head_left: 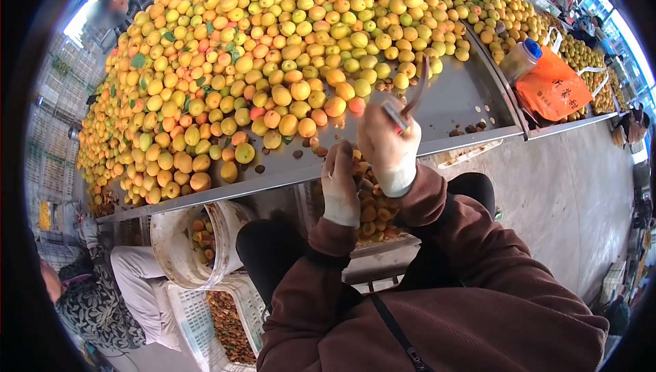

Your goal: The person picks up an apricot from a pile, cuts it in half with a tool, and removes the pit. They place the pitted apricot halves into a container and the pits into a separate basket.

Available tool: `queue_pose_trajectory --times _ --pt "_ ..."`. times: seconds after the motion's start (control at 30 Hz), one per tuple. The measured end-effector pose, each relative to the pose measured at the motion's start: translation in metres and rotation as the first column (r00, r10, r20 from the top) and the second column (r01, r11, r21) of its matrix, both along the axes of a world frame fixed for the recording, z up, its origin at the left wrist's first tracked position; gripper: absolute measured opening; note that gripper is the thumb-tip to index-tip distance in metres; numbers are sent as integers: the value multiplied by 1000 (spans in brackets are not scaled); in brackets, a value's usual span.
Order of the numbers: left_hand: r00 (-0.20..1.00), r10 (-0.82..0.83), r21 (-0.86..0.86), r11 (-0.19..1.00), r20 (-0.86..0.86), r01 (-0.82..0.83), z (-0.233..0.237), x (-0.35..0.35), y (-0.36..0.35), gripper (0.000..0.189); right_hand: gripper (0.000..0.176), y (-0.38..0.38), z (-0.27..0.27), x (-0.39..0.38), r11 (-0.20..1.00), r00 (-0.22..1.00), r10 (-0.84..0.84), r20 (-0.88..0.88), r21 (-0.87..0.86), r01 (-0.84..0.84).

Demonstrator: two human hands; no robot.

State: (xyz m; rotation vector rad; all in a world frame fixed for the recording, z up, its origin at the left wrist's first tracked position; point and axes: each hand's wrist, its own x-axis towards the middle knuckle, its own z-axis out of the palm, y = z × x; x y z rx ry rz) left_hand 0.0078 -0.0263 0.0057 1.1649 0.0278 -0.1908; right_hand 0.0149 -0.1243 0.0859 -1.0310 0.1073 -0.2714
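Note:
My right hand, in a pale glove, is closed around a curved knife whose thin, dark-reddish end points up over the metal table. Close beside it on the left, my left hand, also gloved, has its fingers curled together near the table's front edge; what they hold is hidden from this angle. Below both hands, a crate of halved apricots stands between my knees. A large heap of whole apricots covers most of the metal table just beyond my hands.
Left of my knees are a white bucket with some apricots inside and a white crate of brown pits. An orange bag and a blue-lidded jar stand at the right. A person sits at lower left.

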Motion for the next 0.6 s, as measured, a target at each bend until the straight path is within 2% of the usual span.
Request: queue_pose_trajectory --times 0.03,0.07,0.1,0.13,0.2,0.23,0.27,0.3,0.33,0.37,0.4,0.43,0.47,0.6 --pt "955 39 228 967 295 -110 -3 2 -1 18 9 6 0 -4 970 995 -76 67 -226 90" --pt "826 3 400 874 563 -276 -6 2 -2 16 13 13 -1 -7 882 979 -135 151 -433 188" --pt "900 64 274 941 431 -198 -9 2 -5 13 17 16 0 -9 742 955 -171 244 -606 287" --pt "899 72 270 941 431 -205 -13 1 -10 13 17 18 0 -8 741 956 -163 245 -609 283" --pt "894 282 36 949 348 -314 -32 1 -21 14 14 20 -3 -8 683 952 -120 283 -672 286" --pt "809 285 172 890 514 -423 -41 6 -21 11 13 26 -7 -5 733 952 -187 244 -610 301" --pt "808 296 168 887 509 -430 -22 4 -14 11 13 26 -9 2 732 954 -177 243 -616 292" --pt "942 194 145 960 275 -240 -3 -1 -4 15 14 25 -11 11 905 967 -234 98 -343 253" --pt "998 49 70 996 31 -51 11 -4 1 19 18 24 -10 18 971 969 -238 -62 -27 237" --pt "997 68 29 997 42 -69 7 -4 0 28 29 17 -8 19 993 992 -117 48 26 116" --pt "997 72 28 997 38 -73 10 -4 2 28 38 14 -5 22 987 994 -101 -48 117 106" --pt "967 12 293 952 255 -90 18 -4 7 15 38 6 -6 24 981 1000 -15 -16 193 18" --pt "894 -106 527 835 434 -157 21 -4 10 19 38 -1 -8 25 961 997 68 20 267 -71" --pt "888 -107 504 851 447 -150 4 4 6 31 32 -10 -21 35 921 990 103 -95 386 -59"
